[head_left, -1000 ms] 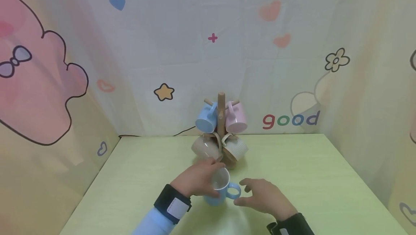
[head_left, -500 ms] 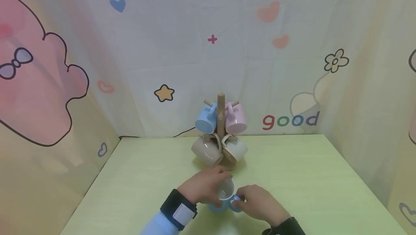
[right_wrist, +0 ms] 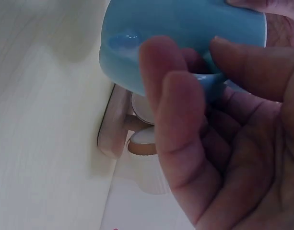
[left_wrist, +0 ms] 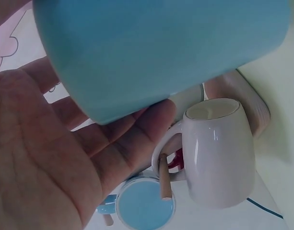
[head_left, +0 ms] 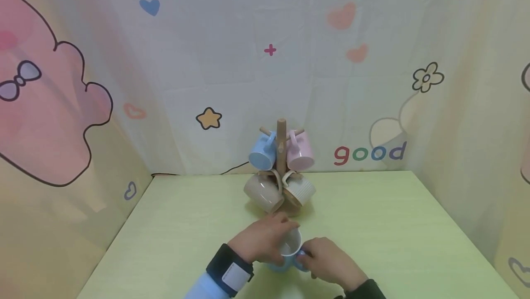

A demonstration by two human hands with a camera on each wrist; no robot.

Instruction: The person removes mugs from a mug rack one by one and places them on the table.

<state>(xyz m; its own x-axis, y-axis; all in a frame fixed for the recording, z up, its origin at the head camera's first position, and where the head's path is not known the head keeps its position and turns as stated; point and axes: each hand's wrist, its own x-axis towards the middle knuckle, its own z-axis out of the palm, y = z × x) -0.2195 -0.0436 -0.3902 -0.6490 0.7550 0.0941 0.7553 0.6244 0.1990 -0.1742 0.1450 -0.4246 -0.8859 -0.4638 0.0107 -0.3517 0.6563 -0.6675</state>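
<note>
A glossy light-blue mug with a white inside is in front of a wooden mug tree with a round post and pegs, near its foot on the person's side, over the pale green worktop. Its mouth faces up.

The person's left-hand grip is closed about the mug's body near the rim, thumb on the near side and fingers on the far side. The right-hand grip is clamped on the looped blue handle, pinching it between thumb and fingers. The hands hide much of the lower body, so whether its base touches the worktop cannot be told.

Four mugs hang on the tree: a sky-blue mug and a pale pink mug above, a shiny beige mug and a cream ribbed mug below.

The step in hand looks like a two-handed hold, the left steadying the body while the right takes the handle. Any next move seems to call for a firm pinch on the handle before the left lets go, with the mug kept level and clear of the low-hanging beige mug.
</note>
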